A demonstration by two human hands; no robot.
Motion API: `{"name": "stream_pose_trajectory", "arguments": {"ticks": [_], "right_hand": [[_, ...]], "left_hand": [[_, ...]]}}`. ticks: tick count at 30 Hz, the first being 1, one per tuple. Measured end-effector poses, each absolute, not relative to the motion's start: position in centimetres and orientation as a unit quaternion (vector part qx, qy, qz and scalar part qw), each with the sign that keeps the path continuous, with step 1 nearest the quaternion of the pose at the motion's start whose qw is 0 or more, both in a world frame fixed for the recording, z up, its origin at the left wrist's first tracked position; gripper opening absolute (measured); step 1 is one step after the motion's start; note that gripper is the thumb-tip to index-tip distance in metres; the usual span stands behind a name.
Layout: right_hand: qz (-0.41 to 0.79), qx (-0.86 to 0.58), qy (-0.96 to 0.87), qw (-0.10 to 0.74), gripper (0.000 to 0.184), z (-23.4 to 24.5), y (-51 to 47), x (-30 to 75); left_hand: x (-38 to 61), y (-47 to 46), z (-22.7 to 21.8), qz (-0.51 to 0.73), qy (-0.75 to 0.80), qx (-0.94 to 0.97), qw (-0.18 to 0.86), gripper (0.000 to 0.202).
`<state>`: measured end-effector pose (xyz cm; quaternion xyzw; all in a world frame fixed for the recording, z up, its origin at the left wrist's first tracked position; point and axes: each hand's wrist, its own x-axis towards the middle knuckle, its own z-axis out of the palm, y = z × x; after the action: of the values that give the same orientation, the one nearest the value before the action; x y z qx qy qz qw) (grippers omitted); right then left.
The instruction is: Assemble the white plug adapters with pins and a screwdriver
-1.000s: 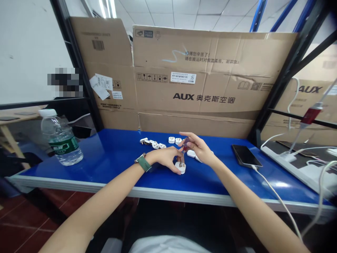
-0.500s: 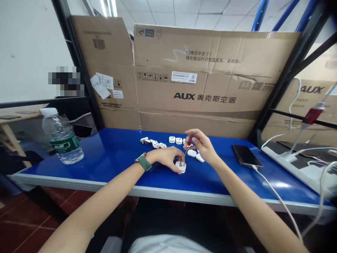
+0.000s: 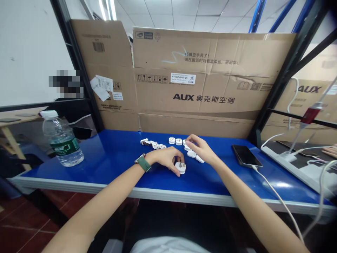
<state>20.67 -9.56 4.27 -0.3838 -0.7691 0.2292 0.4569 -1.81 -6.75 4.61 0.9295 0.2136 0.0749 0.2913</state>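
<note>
My left hand [image 3: 165,158], with a green watch [image 3: 143,163] on its wrist, is curled over a white plug [image 3: 180,167] that lies pins-up on the blue table [image 3: 110,158], and pinches it by the sides. My right hand [image 3: 198,147] hovers just behind it, fingers curled down onto the white plug parts [image 3: 193,154] at the back. Whatever those fingers hold is hidden. No screwdriver shows.
More white plugs [image 3: 156,144] lie in a row near the cardboard boxes [image 3: 200,77]. A water bottle [image 3: 61,140] stands at the left. A black phone [image 3: 246,155] on a white cable and a power strip [image 3: 295,165] lie at the right, where another person's hand [image 3: 330,151] shows.
My right hand lifted the red-handled screwdriver off the plug's top and moved back to the plug parts behind; the screwdriver is no longer visible. My left hand stayed on the plug.
</note>
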Motion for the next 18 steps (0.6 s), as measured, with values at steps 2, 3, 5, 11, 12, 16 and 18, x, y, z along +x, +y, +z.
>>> {"name": "stream_pose_trajectory", "arguments": {"ticks": [2,3,5,11,12,16,18], "right_hand": [[0.212,-0.394,-0.785,0.428,0.030,4.3,-9.5,20.8],[0.207,-0.399,-0.791,0.416,0.031,4.3,-9.4,20.9],[0.202,-0.404,-0.796,0.402,0.033,4.3,-9.4,21.1],[0.197,-0.361,-0.805,0.427,0.040,3.9,-9.2,21.1],[0.193,-0.361,-0.801,0.436,0.040,3.8,-9.1,21.1],[0.193,-0.384,-0.766,0.478,0.040,3.1,-8.4,20.6],[0.210,-0.379,-0.751,0.499,0.039,2.8,-8.1,20.4]], "left_hand": [[-1.9,-6.6,4.6,0.090,0.213,0.927,0.294,0.046],[-1.9,-6.5,4.6,0.113,0.213,0.925,0.295,0.044],[-1.9,-6.1,4.5,0.182,0.223,0.907,0.307,0.044],[-1.5,-4.9,4.0,0.347,0.286,0.810,0.376,0.064],[-1.4,-4.7,3.8,0.361,0.290,0.799,0.384,0.067],[-1.1,-4.3,3.2,0.404,0.284,0.762,0.419,0.065],[-1.0,-4.3,3.1,0.405,0.280,0.753,0.437,0.062]]}}
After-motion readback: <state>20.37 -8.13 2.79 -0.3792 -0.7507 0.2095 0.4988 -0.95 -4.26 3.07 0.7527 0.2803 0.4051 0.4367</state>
